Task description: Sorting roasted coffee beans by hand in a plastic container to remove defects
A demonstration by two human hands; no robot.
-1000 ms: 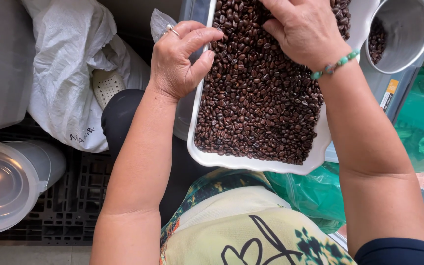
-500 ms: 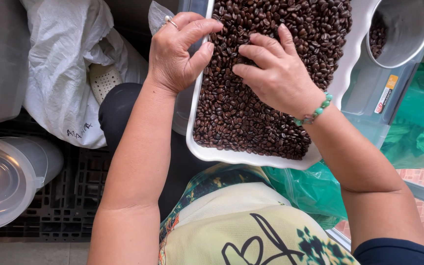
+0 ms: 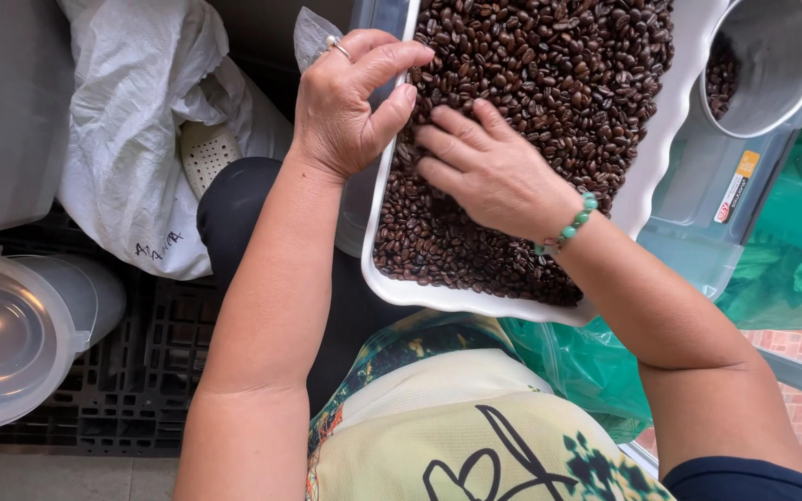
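A white tray [image 3: 647, 172] heaped with dark coffee beans [image 3: 531, 83] was seen at upper centre. The left hand [image 3: 345, 102] pinched its rim; the right hand [image 3: 489, 172] lay flat, fingers released, on the beans. Sorting appeared barely begun, a metal pot [image 3: 777, 56] at upper right holding few beans

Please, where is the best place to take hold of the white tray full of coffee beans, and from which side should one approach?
Probably the tray's bare scalloped right rim, approached from the right. The tray lies tilted and heaped with coffee beans, so gripping both long edges seems steadiest. The left hand already curls over the left rim; the right hand lies flat on the beans.
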